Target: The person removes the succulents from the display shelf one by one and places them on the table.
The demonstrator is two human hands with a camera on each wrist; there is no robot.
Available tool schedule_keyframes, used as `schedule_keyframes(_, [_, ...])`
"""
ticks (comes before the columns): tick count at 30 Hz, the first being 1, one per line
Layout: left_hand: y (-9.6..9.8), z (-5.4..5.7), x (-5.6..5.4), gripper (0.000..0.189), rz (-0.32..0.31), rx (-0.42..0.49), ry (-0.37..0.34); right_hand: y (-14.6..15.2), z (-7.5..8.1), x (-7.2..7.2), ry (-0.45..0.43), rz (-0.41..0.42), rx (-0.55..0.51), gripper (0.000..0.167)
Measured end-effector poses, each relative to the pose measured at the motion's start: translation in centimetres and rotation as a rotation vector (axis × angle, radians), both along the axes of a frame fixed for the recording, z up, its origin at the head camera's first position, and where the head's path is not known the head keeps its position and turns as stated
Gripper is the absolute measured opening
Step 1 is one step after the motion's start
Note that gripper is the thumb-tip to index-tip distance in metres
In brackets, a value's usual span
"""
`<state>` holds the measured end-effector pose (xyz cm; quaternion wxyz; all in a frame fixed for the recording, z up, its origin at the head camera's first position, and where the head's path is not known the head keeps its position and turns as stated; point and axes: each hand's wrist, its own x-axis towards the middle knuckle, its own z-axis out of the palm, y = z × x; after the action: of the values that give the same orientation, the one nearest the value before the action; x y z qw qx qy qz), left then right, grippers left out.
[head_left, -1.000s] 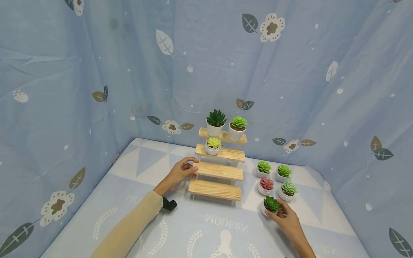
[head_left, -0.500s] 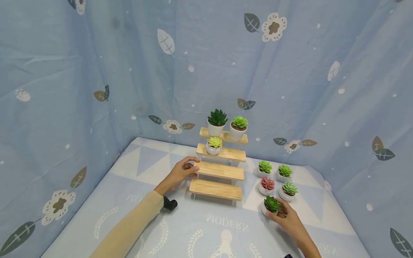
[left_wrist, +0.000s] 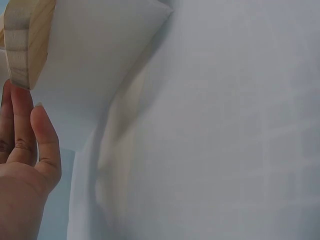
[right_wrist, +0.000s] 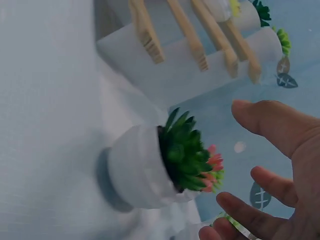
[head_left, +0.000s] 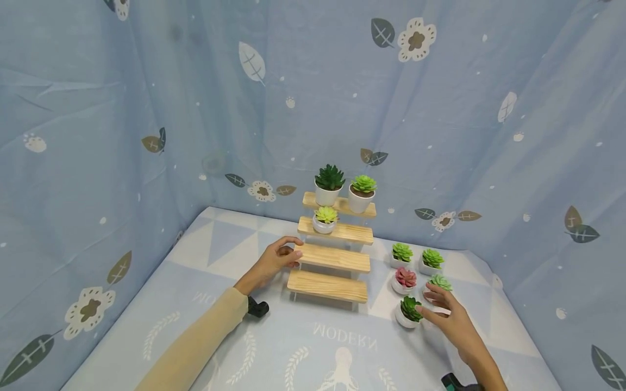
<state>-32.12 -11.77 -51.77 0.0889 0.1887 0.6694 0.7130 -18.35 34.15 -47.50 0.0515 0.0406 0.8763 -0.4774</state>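
A wooden tiered stand point(head_left: 332, 258) rises in the middle of the table. My left hand point(head_left: 275, 260) is at the left end of one of its lower shelves. In the left wrist view my fingers point(left_wrist: 21, 112) meet the plank end point(left_wrist: 27, 45), the thumb apart from it. My right hand point(head_left: 452, 323) hovers with spread fingers over a dark green potted succulent point(head_left: 409, 311) and a pale green one point(head_left: 439, 283), which it partly hides. The right wrist view shows the dark green succulent point(right_wrist: 182, 152) upright in its white pot, with a gap to the fingers.
A dark green succulent point(head_left: 327, 184) and a bright green one point(head_left: 362, 193) stand on the top shelf, a yellow-green one point(head_left: 325, 219) below. Right of the stand are a red succulent point(head_left: 404, 279) and two green ones point(head_left: 401, 254). Blue patterned curtain point(head_left: 313, 98) encloses the table.
My right hand has let go of the dark green succulent and moved up and right, its fingers spread. That pot stays on the table. My left hand has kept its place.
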Motion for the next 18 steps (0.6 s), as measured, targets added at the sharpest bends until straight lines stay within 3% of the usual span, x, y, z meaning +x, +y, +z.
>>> schedule_keyframes(7, [-0.1,0.0,-0.1,0.041,-0.003,0.004,-0.002,-0.3,1.8,-0.7,0.126,-0.012,0.015,0.078])
schedule_keyframes(18, [0.0,0.1,0.0,0.042,0.002,-0.006,-0.003,-1.8,4.4,-2.0,0.221,0.000,0.016,0.073])
